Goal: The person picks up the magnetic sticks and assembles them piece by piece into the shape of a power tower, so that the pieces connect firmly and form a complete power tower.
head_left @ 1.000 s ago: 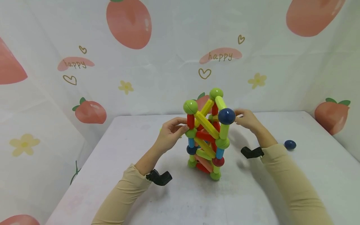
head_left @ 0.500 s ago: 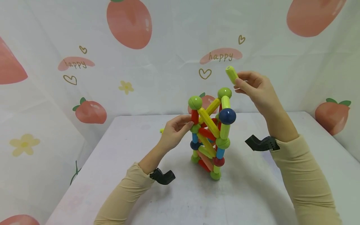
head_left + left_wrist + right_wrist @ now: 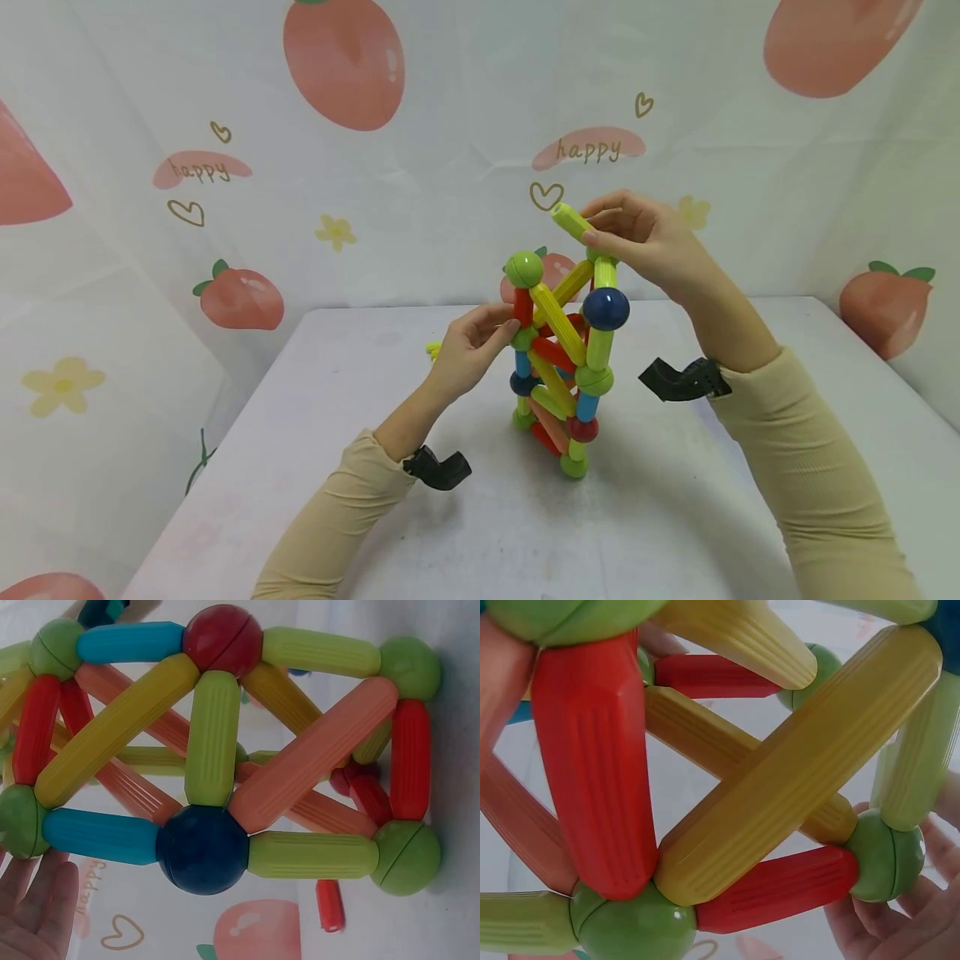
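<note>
A tower of coloured magnetic sticks and balls (image 3: 555,358) stands upright on the table. My left hand (image 3: 468,350) holds its left side, thumb by a green ball (image 3: 522,337) and a red stick (image 3: 523,307); the left wrist view shows those fingers (image 3: 37,907) against a green ball (image 3: 19,821). Above the tower, my right hand (image 3: 645,237) pinches a yellow-green magnetic stick (image 3: 572,222). One end of that stick is at the rear top green ball (image 3: 600,255), partly hidden by the fingers; I cannot tell whether they touch.
Several yellow-green pieces (image 3: 433,348) lie on the table (image 3: 360,367) behind my left hand, partly hidden. A red stick (image 3: 330,904) lies beyond the tower in the left wrist view. A patterned cloth (image 3: 450,167) hangs behind the table.
My right hand rose from behind the tower's right side with the yellow-green stick, then moved left and down to the rear top ball. The tower's left side shifted slightly right with my left hand.
</note>
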`<state>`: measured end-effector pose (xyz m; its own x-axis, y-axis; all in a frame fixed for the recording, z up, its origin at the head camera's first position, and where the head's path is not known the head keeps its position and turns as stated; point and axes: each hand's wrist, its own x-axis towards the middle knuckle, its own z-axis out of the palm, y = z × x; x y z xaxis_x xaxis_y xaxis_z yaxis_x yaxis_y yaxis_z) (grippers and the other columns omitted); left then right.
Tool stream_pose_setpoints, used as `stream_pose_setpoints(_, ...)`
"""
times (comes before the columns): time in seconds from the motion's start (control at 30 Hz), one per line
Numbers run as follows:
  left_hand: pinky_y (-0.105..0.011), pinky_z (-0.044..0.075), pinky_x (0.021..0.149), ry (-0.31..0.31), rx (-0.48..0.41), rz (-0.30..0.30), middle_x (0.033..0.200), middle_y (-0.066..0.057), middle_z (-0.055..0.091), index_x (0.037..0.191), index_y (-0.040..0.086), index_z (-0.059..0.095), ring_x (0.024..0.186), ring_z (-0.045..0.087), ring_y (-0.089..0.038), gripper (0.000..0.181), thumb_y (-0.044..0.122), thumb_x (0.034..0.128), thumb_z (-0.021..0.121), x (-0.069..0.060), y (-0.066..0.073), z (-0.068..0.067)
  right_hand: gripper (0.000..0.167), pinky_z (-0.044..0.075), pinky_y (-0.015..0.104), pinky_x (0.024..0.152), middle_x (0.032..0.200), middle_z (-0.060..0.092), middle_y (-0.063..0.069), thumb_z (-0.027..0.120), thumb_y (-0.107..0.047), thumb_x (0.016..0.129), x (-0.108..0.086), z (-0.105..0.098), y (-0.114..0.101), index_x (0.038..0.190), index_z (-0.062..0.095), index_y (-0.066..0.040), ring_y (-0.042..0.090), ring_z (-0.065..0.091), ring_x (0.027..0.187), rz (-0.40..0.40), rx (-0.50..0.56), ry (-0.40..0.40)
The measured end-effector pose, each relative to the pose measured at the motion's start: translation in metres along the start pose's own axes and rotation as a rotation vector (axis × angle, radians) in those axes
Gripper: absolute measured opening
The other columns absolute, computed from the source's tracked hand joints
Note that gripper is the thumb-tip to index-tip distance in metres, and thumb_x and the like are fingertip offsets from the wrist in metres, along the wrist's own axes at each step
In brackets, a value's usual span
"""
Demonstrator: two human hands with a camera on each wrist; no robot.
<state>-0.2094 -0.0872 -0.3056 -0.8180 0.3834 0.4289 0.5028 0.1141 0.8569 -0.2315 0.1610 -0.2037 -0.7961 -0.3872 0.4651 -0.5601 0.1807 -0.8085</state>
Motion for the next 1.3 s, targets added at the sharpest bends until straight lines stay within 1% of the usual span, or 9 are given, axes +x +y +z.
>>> stream_pose_setpoints(0.13,-0.032,0.052,0.091,-0.011,-0.010,-0.009,0.120,-0.023,0.058,0.120,-0.004,0.053,0.106,0.062,-0.035,0.028,0.007,0.0950,0.050,0.000,0.001,0.000,0.020,0.052,0.016,0.073,0.093,0.066,-0.006,0.057,-0.008,0.091,0.002,0.000,0.002,0.109,0.058,-0.016,0.013,0.060,0.084,-0.029,0.018,-0.057)
stream_pose_setpoints(0.37,-0.033,0.053,0.091,-0.028,-0.046,-0.025,0.122,-0.023,0.055,0.121,-0.004,0.051,0.105,0.062,-0.037,0.029,0.009,0.0959,0.049,0.000,0.000,0.000,0.019,0.053,0.018,0.074,0.088,0.068,-0.004,0.054,-0.004,0.092,0.005,0.002,0.002,0.106,0.064,-0.013,0.012,0.066,0.073,-0.045,0.061,-0.159)
stream_pose_setpoints(0.53,-0.034,0.053,0.090,-0.028,-0.045,-0.037,0.123,-0.023,0.055,0.121,-0.004,0.051,0.104,0.062,-0.038,0.028,0.006,0.0958,0.048,0.001,0.001,0.000,0.018,0.051,0.020,0.073,0.085,0.067,-0.005,0.053,-0.007,0.093,0.005,0.003,0.002,0.104,0.066,-0.015,0.014,0.064,0.072,-0.011,0.022,-0.171)
stream_pose_setpoints(0.7,-0.032,0.054,0.089,-0.032,-0.046,-0.043,0.121,-0.024,0.054,0.121,-0.005,0.050,0.102,0.062,-0.039,0.027,0.004,0.0959,0.046,0.001,0.002,0.001,0.019,0.052,0.020,0.072,0.087,0.067,-0.004,0.051,-0.008,0.094,0.005,0.002,0.002,0.102,0.066,-0.016,0.014,0.063,0.071,0.006,0.026,-0.197)
stream_pose_setpoints(0.97,-0.034,0.052,0.092,-0.068,-0.078,-0.045,0.122,-0.024,0.052,0.123,-0.005,0.050,0.103,0.062,-0.037,0.030,0.010,0.0974,0.046,0.001,0.002,0.001,0.023,0.051,0.020,0.073,0.090,0.067,-0.005,0.047,-0.007,0.095,0.006,0.001,0.004,0.100,0.068,-0.016,0.014,0.063,0.074,-0.004,0.023,-0.239)
stream_pose_setpoints(1.03,-0.035,0.051,0.094,-0.084,-0.095,-0.046,0.123,-0.024,0.052,0.124,-0.005,0.049,0.106,0.060,-0.038,0.033,0.014,0.0979,0.047,0.001,0.001,0.001,0.022,0.051,0.020,0.073,0.092,0.066,-0.005,0.047,-0.010,0.096,0.004,0.000,0.005,0.105,0.066,-0.016,0.014,0.062,0.076,0.002,0.017,-0.233)
stream_pose_setpoints(1.1,-0.036,0.051,0.095,-0.095,-0.098,-0.045,0.125,-0.025,0.052,0.125,-0.006,0.049,0.109,0.059,-0.038,0.036,0.018,0.0979,0.047,0.001,0.000,0.001,0.023,0.049,0.020,0.078,0.099,0.064,-0.004,0.045,-0.015,0.097,0.003,0.000,0.007,0.111,0.063,-0.017,0.013,0.060,0.082,0.023,0.021,-0.213)
stream_pose_setpoints(1.23,-0.036,0.050,0.095,-0.080,-0.072,-0.052,0.125,-0.024,0.053,0.126,-0.005,0.049,0.112,0.058,-0.037,0.042,0.024,0.0966,0.049,-0.001,-0.001,-0.002,0.025,0.046,0.017,0.086,0.106,0.057,-0.004,0.042,-0.028,0.099,-0.002,-0.004,0.017,0.116,0.057,-0.017,0.011,0.056,0.095,0.109,0.084,-0.103)
stream_pose_setpoints(1.3,-0.035,0.051,0.095,-0.058,-0.064,-0.059,0.125,-0.024,0.054,0.125,-0.005,0.050,0.111,0.059,-0.037,0.043,0.026,0.0954,0.051,-0.003,-0.002,-0.004,0.025,0.047,0.015,0.086,0.103,0.056,-0.005,0.043,-0.031,0.099,-0.004,-0.008,0.025,0.114,0.056,-0.016,0.010,0.056,0.096,0.158,0.104,-0.042)
